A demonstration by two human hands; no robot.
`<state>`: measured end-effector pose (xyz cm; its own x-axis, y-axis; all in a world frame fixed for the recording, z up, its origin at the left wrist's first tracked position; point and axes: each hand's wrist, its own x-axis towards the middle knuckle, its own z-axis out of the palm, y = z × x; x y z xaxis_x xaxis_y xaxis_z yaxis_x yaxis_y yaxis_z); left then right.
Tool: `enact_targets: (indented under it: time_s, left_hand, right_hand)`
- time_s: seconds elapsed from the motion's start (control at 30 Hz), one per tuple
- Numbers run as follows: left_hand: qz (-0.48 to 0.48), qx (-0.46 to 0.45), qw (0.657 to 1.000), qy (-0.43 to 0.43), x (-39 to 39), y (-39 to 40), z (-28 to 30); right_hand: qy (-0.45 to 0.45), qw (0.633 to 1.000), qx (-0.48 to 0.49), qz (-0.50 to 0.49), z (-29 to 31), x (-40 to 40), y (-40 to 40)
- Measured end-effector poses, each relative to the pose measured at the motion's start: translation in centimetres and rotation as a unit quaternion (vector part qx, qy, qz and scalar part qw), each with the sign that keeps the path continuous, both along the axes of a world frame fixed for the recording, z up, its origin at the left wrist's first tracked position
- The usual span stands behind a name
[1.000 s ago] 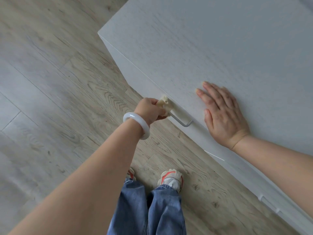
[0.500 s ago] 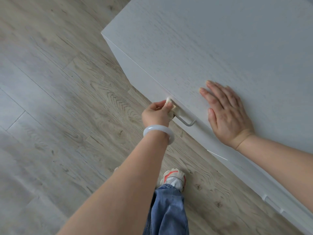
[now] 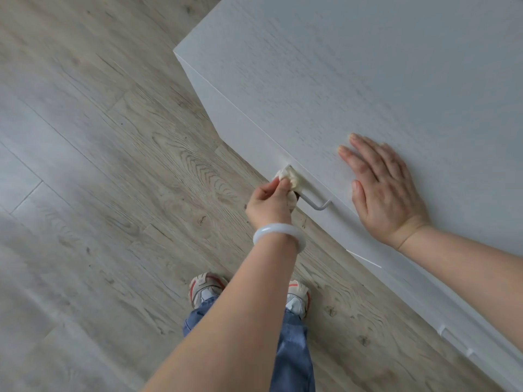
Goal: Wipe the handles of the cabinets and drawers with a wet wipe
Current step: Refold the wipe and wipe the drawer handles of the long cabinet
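Left hand (image 3: pixel 268 203) pinches the wet wipe (image 3: pixel 288 178) w/ curled fingers, bunched on the far end of the drawer handle (image 3: pixel 314 203). The bar's long axis runs down-right along the cabinet (image 3: pixel 368 80) front edge, so the unwiped part lies twd the near bracket. Right hand (image 3: pixel 382 188) rests flat, fingers straight, on the top just beside that near end, holding nothing.

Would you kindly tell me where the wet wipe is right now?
In the head view, the wet wipe is pinched in the left hand against the far end of the cabinet's handle, left of the right hand.
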<state>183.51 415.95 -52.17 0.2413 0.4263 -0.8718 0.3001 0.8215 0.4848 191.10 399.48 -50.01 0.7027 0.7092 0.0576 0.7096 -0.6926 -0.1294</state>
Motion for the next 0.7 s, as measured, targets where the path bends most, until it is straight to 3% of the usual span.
enact_targets:
  time_s: [0.07,0.23,0.4,0.5,0.7]
  left_hand:
    - [0.008,-0.006,1.0,0.004,0.3,0.2,0.0]
    - [-0.093,0.062,0.994,-0.019,1.9,1.8,-0.1]
    - [0.015,-0.038,0.999,0.022,-0.1,-1.2,0.0]
    - [0.025,-0.102,0.994,0.029,-1.3,-4.3,0.6]
    - [0.006,-0.017,1.0,0.017,0.1,-0.8,-0.3]
  right_hand:
    - [-0.001,1.0,0.0,0.0,0.0,-0.1,0.0]
    - [-0.003,1.0,0.002,0.002,0.0,0.0,0.0]
    - [-0.003,1.0,0.001,0.001,-0.1,0.0,0.1]
    - [-0.001,1.0,-0.002,0.003,0.0,0.0,0.0]
    - [0.002,1.0,0.0,0.002,0.0,0.0,0.0]
